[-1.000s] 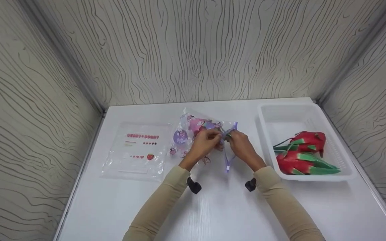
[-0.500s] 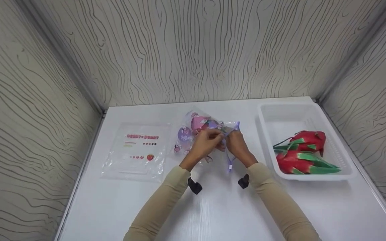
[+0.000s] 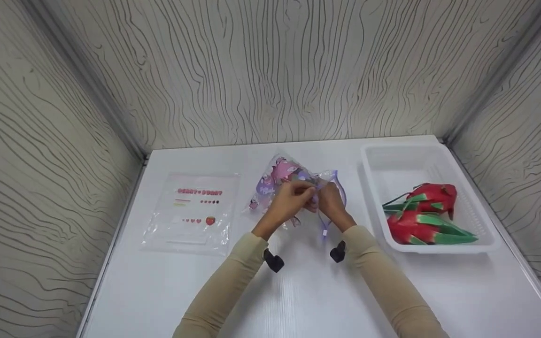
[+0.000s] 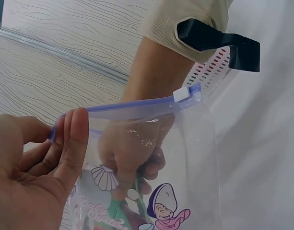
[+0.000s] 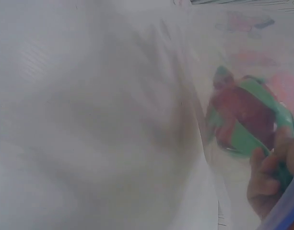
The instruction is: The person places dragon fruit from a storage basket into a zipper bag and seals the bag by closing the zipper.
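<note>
A clear zip bag (image 3: 266, 190) with pink and purple prints stands tilted between my hands. My left hand (image 3: 289, 202) pinches its purple zipper edge, thumb against fingers in the left wrist view; a white slider (image 4: 182, 94) sits at that edge's far end. My right hand (image 3: 330, 199) reaches through the mouth into the bag, the wrist crossing the zipper line. Inside, its fingers (image 5: 264, 184) grip the green leaves of a red dragon fruit (image 5: 247, 115), seen hazily through the plastic in the right wrist view. In the head view the fruit is mostly hidden by prints and hands.
To the left a second clear zip bag (image 3: 190, 206) with red lettering and a strawberry print lies flat. On the right stands a white plastic basket (image 3: 369, 188) with two red-and-green dragon fruits (image 3: 428, 227). Wood-patterned panels wall the white table (image 3: 280, 300) on three sides.
My right hand has moved slightly left and deeper into the bag. The bag's far end has lifted and drawn in toward the right, and its mouth has bowed wider. My left hand has barely moved.
</note>
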Action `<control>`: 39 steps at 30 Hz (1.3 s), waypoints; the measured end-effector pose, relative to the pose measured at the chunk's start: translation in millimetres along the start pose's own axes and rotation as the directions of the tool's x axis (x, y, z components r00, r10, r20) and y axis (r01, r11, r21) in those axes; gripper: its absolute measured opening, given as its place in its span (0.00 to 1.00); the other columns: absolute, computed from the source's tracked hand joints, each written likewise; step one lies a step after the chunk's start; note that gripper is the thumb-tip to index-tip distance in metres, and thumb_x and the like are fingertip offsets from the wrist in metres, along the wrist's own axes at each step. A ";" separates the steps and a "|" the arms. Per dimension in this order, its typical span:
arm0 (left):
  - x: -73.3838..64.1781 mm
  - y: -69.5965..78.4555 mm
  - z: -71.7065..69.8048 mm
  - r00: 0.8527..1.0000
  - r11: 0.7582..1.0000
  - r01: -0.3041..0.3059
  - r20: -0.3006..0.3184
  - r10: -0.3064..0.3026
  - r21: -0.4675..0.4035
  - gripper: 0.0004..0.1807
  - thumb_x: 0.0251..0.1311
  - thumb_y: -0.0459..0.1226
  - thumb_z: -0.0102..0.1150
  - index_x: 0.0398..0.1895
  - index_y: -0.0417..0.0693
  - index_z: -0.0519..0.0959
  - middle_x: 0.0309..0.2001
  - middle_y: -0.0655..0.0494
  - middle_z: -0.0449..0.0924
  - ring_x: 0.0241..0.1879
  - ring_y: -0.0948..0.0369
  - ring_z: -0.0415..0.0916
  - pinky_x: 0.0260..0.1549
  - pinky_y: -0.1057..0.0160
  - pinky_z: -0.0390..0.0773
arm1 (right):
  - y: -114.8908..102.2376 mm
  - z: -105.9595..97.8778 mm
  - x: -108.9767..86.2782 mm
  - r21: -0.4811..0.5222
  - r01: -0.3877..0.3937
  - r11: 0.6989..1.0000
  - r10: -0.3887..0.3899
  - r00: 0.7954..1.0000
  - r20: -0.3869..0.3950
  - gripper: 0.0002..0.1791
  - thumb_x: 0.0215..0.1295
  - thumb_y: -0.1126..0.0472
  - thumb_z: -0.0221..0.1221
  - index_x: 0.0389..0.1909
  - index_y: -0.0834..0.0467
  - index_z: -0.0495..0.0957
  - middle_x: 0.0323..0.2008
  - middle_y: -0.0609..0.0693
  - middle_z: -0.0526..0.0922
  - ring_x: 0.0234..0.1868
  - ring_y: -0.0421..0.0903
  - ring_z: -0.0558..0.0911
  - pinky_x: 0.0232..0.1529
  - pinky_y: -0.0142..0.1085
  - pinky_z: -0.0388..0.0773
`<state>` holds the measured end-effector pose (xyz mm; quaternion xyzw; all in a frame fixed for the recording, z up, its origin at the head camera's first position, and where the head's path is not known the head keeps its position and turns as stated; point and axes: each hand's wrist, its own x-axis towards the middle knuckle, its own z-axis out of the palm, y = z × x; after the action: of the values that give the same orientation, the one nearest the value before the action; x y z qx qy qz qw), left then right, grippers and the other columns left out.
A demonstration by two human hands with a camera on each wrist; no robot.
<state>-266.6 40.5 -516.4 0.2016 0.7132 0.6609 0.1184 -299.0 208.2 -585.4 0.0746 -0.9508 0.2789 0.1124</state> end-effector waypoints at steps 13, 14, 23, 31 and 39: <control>3.5 1.7 -1.1 0.999 1.000 -0.014 -0.036 0.015 0.027 0.15 0.75 0.32 0.60 0.56 0.30 0.83 0.42 0.33 0.86 0.31 0.64 0.85 0.38 0.61 0.92 | 2.4 -5.8 7.2 0.125 -0.169 0.978 0.157 0.983 0.098 0.13 0.78 0.67 0.54 0.50 0.71 0.83 0.46 0.70 0.88 0.46 0.65 0.87 0.51 0.58 0.83; 4.2 1.1 -1.3 0.999 0.999 -0.017 -0.037 0.018 0.029 0.15 0.75 0.32 0.60 0.57 0.30 0.82 0.42 0.34 0.86 0.32 0.64 0.86 0.39 0.61 0.92 | 2.0 -7.1 7.5 0.108 -0.175 0.979 0.165 0.981 0.098 0.14 0.77 0.66 0.55 0.53 0.70 0.83 0.47 0.70 0.88 0.47 0.65 0.87 0.52 0.57 0.84; 7.6 -0.7 -1.9 0.998 1.000 0.003 -0.057 -0.002 0.012 0.16 0.75 0.33 0.59 0.60 0.33 0.82 0.43 0.37 0.86 0.34 0.63 0.86 0.41 0.61 0.92 | 7.2 -12.8 1.6 0.123 -0.140 0.983 0.127 0.986 0.109 0.22 0.76 0.66 0.58 0.67 0.70 0.76 0.59 0.70 0.84 0.63 0.68 0.82 0.68 0.58 0.78; 8.3 -1.5 -2.6 0.996 0.998 0.030 -0.087 -0.025 0.057 0.15 0.75 0.34 0.60 0.59 0.35 0.84 0.43 0.43 0.86 0.34 0.63 0.86 0.39 0.62 0.91 | 10.8 -14.5 -6.5 0.155 -0.084 0.984 0.053 0.980 0.194 0.24 0.72 0.72 0.59 0.68 0.71 0.75 0.60 0.70 0.84 0.65 0.68 0.81 0.69 0.58 0.78; 8.6 -2.7 -2.4 0.996 0.994 0.012 -0.094 -0.002 0.108 0.15 0.75 0.34 0.60 0.58 0.37 0.84 0.44 0.45 0.86 0.37 0.63 0.84 0.42 0.61 0.91 | 6.6 -19.4 -9.5 0.096 -0.059 0.994 0.035 0.970 0.239 0.29 0.72 0.72 0.60 0.74 0.66 0.71 0.65 0.70 0.80 0.69 0.67 0.78 0.72 0.59 0.75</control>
<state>-275.6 42.0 -518.0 0.1738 0.7534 0.6296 0.0762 -287.9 225.1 -575.3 0.0904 -0.9434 0.3187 -0.0126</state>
